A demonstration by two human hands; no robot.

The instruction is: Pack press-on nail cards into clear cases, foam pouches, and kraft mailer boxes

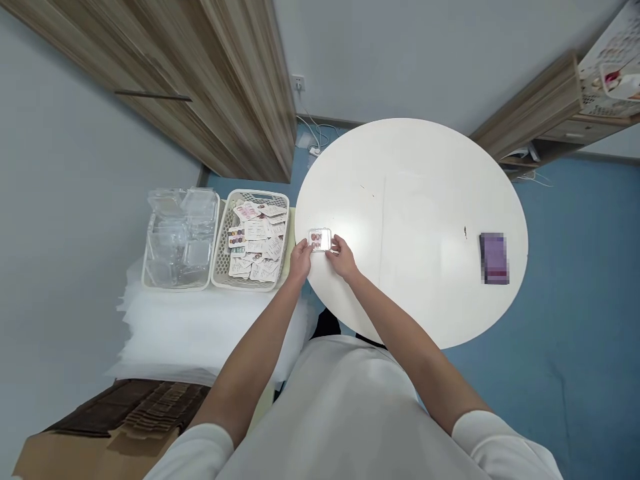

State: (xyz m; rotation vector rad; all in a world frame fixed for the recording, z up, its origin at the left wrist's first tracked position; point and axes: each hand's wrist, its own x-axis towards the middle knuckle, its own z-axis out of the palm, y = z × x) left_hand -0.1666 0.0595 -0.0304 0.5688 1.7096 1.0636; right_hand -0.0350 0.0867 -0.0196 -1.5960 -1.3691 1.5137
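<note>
A small clear plastic case lies at the left edge of the white table, with a card bearing several red round pieces in its left half. My left hand grips the case by its lower left corner, the fingers closed on the edge. From the right side, my right hand pinches the opposite edge between thumb and fingers. Whether the case's lid is raised or down is too small to tell.
Left of the round table stand a basket of printed cards and a basket of clear plastic boxes. White foam sheets and cardboard lie nearer me. A purple pixelated item rests at the table's right.
</note>
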